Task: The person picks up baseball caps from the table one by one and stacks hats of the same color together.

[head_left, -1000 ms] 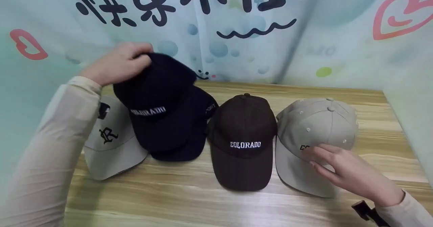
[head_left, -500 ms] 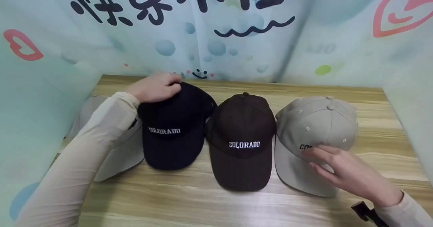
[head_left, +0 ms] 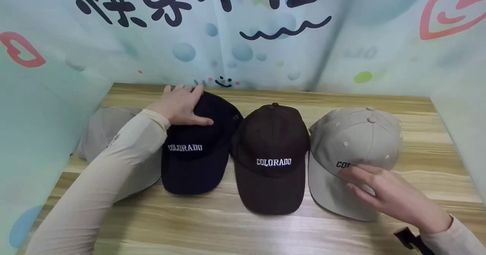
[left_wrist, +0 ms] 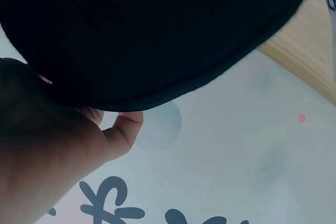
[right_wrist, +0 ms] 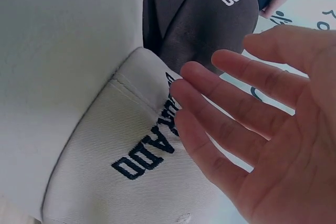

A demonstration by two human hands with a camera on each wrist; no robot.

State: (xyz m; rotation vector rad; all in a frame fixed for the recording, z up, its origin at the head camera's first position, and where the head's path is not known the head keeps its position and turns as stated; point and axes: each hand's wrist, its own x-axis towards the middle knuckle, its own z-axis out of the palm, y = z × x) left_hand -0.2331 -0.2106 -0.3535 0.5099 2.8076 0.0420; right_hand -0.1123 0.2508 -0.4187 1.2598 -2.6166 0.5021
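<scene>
My left hand (head_left: 178, 105) rests on the crown of a navy cap (head_left: 197, 171) lettered COLORADO, thumb and fingers spread. In the left wrist view the dark cap (left_wrist: 147, 30) fills the top, and part of the hand (left_wrist: 63, 145) shows at its edge. Over the front of a grey cap (head_left: 364, 137) hovers my right hand (head_left: 398, 194), covering part of its lettering. The right wrist view shows that hand (right_wrist: 273, 124) with loosely extended fingers, gripping nothing; contact with the cap is unclear. Between those caps sits a dark brown COLORADO cap (head_left: 271, 186).
Another grey cap (head_left: 102, 133) lies at the far left, partly behind my left sleeve. All the caps stand in a row on a wood-grain table (head_left: 228, 232). A printed curtain (head_left: 258, 65) rises behind. A black object (head_left: 408, 239) sits by my right wrist.
The left hand has lowered the navy cap into the row, rightward and toward the table, then loosened its grip and spread its fingers. The right hand has stayed nearly still.
</scene>
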